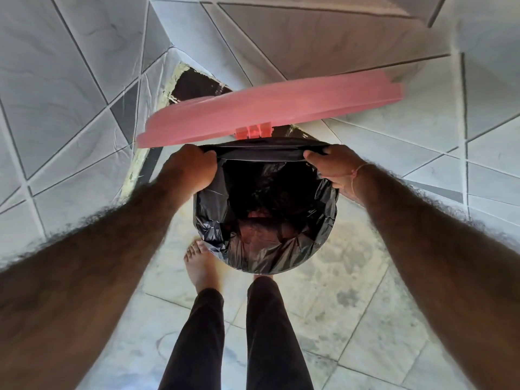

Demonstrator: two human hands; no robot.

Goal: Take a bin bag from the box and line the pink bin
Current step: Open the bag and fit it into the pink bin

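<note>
Bag (264, 249) is already in the bin, black film folded over the near and side rim; the bin's pink body is hidden under it, only the lid (270, 114) shows, tipped up at the back on its hinge. I've got both hands at the far edge by the hinge. L hand (191, 170) is clamped on the bag's edge at the back-left, fingers curled over the film. R hand (332, 167) pinches the same edge at the back-right, thumb on top. The film runs taut btwn them.

As I judge it, the step is seating this last stretch over the back rim. To do it well: keep tension even, pull down and outward w/ both hands together, tuck under the lid hinge w/o snagging, don't tear thin film. The box isn't in view.
</note>
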